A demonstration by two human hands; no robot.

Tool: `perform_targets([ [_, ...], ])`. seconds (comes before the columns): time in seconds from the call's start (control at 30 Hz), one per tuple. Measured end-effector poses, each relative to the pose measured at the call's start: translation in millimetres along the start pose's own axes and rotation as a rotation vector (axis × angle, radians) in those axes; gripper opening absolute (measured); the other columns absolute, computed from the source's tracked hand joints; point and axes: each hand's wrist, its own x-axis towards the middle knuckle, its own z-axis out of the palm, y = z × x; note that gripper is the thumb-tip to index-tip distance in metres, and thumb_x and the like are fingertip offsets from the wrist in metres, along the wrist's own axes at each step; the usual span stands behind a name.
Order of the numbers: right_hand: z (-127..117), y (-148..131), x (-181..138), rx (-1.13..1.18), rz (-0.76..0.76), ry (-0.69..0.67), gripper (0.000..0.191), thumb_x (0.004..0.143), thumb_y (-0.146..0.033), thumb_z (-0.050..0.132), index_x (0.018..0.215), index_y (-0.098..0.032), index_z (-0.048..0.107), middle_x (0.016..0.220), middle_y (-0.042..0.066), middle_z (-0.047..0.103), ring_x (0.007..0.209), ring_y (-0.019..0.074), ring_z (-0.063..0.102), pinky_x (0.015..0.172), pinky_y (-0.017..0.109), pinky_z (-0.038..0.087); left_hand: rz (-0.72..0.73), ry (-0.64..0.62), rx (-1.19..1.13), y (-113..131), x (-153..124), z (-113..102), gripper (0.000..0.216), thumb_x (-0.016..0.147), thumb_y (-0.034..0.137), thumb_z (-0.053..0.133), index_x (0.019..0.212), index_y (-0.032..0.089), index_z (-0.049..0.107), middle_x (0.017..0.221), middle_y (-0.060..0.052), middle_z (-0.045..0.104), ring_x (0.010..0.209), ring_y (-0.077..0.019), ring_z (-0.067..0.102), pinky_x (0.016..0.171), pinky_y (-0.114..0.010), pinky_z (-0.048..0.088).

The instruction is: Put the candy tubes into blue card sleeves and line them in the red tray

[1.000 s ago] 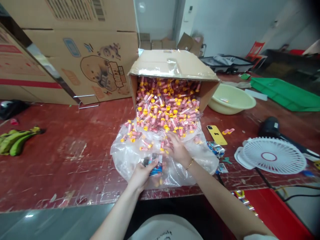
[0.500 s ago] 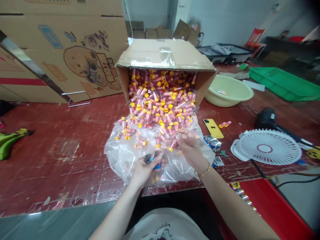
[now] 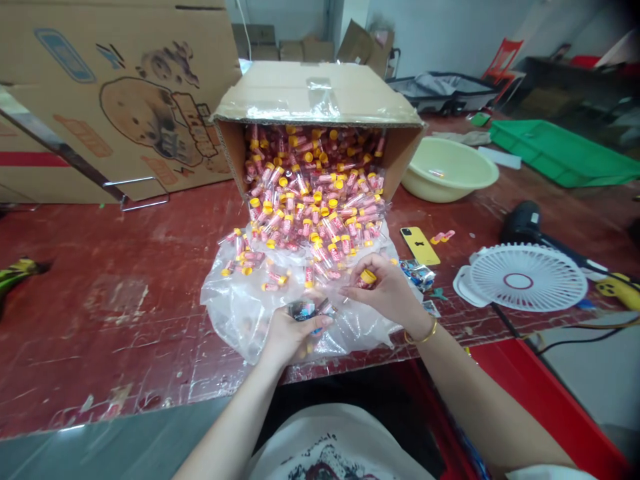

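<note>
On your scuffed red bench [image 3: 100, 280] you have a pale yellow plastic basin [image 3: 449, 175], a yellow phone [image 3: 420, 245], a white round fan [image 3: 523, 279] and a green plastic tray [image 3: 560, 160].

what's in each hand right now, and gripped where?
Right hand: a small tube, pinched by the fingers near its yellow cap. Left hand: a small dark packet, thumb across its lower edge; contents unreadable.

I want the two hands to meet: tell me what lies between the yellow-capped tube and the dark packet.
Nothing visible: the right hand holds the yellow-capped pink tube just right of the dark packet in the left hand, with only clear plastic sheet beneath.
</note>
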Motion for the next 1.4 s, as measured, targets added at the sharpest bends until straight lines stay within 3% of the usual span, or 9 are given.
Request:
perform_targets([
  [0.17,2,-6,4,-0.040,-0.094,-0.086,0.032,0.074,-0.037,0.074,0.093,-0.020,0.054,0.084,0.001,0.055,0.069,0.0124,0.050,0.058,0.025,0.043,-0.009,-0.018,-0.047,-7,5,3,0.045,0.045,0.021,0.088,0.079,0.008,0.062,0.066,-0.002,0.059,0.053,-0.0091,0.050,0.050,-0.021,0.042],
  [0.3,14,5,2,0.125,-0.040,-0.157,0.033,0.079,-0.034,0.069,0.101,-0.021,0.048,0.086,0.001,0.051,0.069,0.0119,0.049,0.060,0.025,0.044,0.019,-0.049,-0.099,-15,9,3,0.040,0.048,0.021,0.087,0.077,0.009,0.063,0.069,-0.003,0.060,0.062,-0.0123,0.057,0.058,-0.022,0.048],
  [0.4,25,17,-5,0.301,0.027,-0.119,0.033,0.083,-0.037,0.066,0.098,-0.021,0.041,0.082,-0.001,0.046,0.069,0.0115,0.049,0.061,0.025,0.045,-0.050,-0.077,-0.174,-17,9,5,0.044,0.055,0.027,0.086,0.088,0.010,0.064,0.079,-0.006,0.064,0.072,-0.0177,0.063,0.065,-0.028,0.052],
  [0.6,34,28,-23,0.550,0.085,0.036,0.026,0.087,-0.036,0.062,0.091,-0.021,0.040,0.078,-0.001,0.053,0.065,0.0109,0.052,0.060,0.024,0.046,-0.128,-0.132,-0.180,-13,5,15,0.044,0.063,0.035,0.082,0.092,0.008,0.064,0.090,-0.013,0.066,0.078,-0.0220,0.066,0.062,-0.029,0.055],
  [0.73,36,26,-39,0.448,0.032,-0.028,0.025,0.083,-0.035,0.066,0.094,-0.021,0.049,0.100,0.004,0.054,0.079,0.0129,0.054,0.067,0.025,0.049,-0.181,-0.133,-0.267,-9,5,23,0.047,0.061,0.037,0.083,0.094,0.008,0.065,0.093,-0.014,0.066,0.079,-0.0214,0.066,0.065,-0.029,0.056],
  [0.87,45,20,-54,0.281,-0.060,-0.064,0.082,0.056,-0.021,0.086,0.121,-0.027,0.035,0.130,0.008,0.036,0.109,0.0204,0.050,0.088,0.031,0.049,-0.195,-0.121,-0.326,-5,6,31,0.050,0.065,0.040,0.081,0.097,0.005,0.065,0.095,-0.016,0.066,0.079,-0.0215,0.065,0.064,-0.028,0.056],
  [1.0,50,21,-58,0.180,-0.075,0.042,0.068,0.066,-0.014,0.073,0.120,-0.024,0.033,0.118,0.008,0.041,0.101,0.0181,0.054,0.081,0.029,0.051,-0.142,-0.153,-0.260,-6,3,31,0.052,0.065,0.044,0.079,0.097,0.006,0.063,0.090,-0.014,0.066,0.071,-0.0191,0.064,0.059,-0.026,0.054],
  [1.17,45,23,-60,0.155,-0.039,0.013,0.071,0.065,-0.013,0.071,0.122,-0.023,0.030,0.114,0.008,0.044,0.103,0.0202,0.053,0.085,0.032,0.050,-0.065,-0.178,-0.160,-14,1,25,0.044,0.065,0.029,0.082,0.099,0.009,0.062,0.082,-0.008,0.066,0.068,-0.0146,0.063,0.065,-0.023,0.052],
  [1.4,43,21,-63,0.152,-0.033,0.013,0.066,0.065,-0.012,0.069,0.117,-0.023,0.030,0.108,0.006,0.045,0.100,0.0186,0.053,0.083,0.030,0.048,-0.074,-0.175,-0.187,-13,0,28,0.047,0.064,0.028,0.082,0.102,0.007,0.062,0.092,-0.012,0.067,0.077,-0.0186,0.064,0.072,-0.027,0.052],
])
